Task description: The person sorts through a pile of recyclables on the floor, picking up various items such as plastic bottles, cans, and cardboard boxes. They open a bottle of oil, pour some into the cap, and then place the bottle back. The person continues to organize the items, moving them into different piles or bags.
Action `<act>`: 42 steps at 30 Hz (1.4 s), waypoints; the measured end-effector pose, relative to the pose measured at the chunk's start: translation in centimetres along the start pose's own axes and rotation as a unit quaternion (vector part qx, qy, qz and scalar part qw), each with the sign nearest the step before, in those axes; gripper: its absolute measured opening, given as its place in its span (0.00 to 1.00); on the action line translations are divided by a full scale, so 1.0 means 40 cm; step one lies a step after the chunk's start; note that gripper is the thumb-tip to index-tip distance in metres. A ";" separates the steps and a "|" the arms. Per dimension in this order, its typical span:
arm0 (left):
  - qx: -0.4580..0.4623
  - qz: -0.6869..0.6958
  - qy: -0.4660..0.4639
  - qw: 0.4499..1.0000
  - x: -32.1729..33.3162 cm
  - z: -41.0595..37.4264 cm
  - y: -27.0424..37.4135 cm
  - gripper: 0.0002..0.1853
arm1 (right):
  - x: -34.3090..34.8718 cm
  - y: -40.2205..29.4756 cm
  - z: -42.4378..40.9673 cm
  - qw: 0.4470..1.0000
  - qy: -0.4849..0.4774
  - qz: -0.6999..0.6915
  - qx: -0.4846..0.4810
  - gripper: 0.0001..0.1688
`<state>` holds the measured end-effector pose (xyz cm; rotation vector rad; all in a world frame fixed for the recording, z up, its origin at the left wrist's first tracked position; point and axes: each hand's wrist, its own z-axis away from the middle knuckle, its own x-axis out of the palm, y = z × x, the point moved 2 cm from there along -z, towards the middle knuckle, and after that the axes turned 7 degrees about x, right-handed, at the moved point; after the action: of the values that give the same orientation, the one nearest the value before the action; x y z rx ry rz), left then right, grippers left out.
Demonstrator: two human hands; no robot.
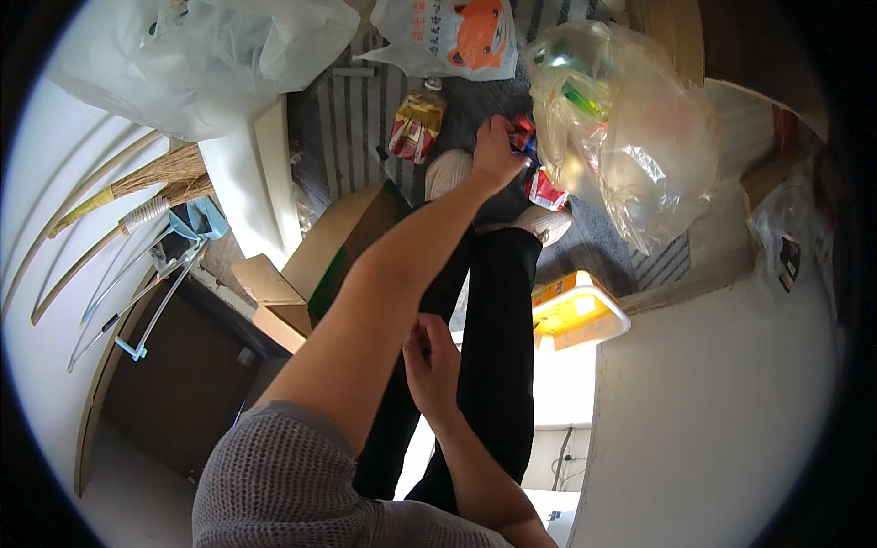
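My left hand (497, 154) reaches across to the floor beside a clear plastic bag (637, 151). Its fingers are bent against a red and blue package or can (524, 140), partly hidden by the hand; whether they grip it cannot be told. A red and white crumpled package (546, 190) lies just below, against the bag. Over my thighs, my right hand (433, 370) is loosely curled, its fingertips partly behind my left forearm. A bottle with a red and yellow label (418, 125) lies on the striped mat (342, 137), left of my left hand.
A yellow plastic tub (582, 312) lies tipped right of my legs. An open cardboard box (329, 253) stands on the left. White plastic bags (205, 61) fill the upper left, another with an orange animal print (452, 38) beside them. Brooms (154, 168) and a blue dustpan (205, 219) lean at left.
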<state>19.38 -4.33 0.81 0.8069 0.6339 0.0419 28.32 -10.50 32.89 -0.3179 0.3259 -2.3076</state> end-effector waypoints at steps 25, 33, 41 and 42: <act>-0.233 0.437 -0.107 0.862 -0.405 0.102 0.100 0.38 | -0.176 -0.107 -0.574 0.959 -0.154 -0.227 -0.075 0.33; -0.055 0.055 -0.014 0.997 -0.622 -0.124 -0.093 0.31 | -0.208 -0.132 -0.616 0.959 -0.130 -0.246 -0.060 0.38; 0.216 -0.253 0.154 0.930 -0.614 -0.356 -0.163 0.21 | -0.193 -0.155 -0.588 0.955 -0.164 -0.243 -0.055 0.40; 0.201 -0.206 0.129 0.949 -0.608 -0.360 -0.155 0.19 | -0.185 -0.160 -0.575 0.948 -0.184 -0.252 -0.066 0.40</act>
<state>-9.51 -5.72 1.55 1.0553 1.0722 -0.3810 21.58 2.32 12.53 -0.9848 0.2264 -2.6513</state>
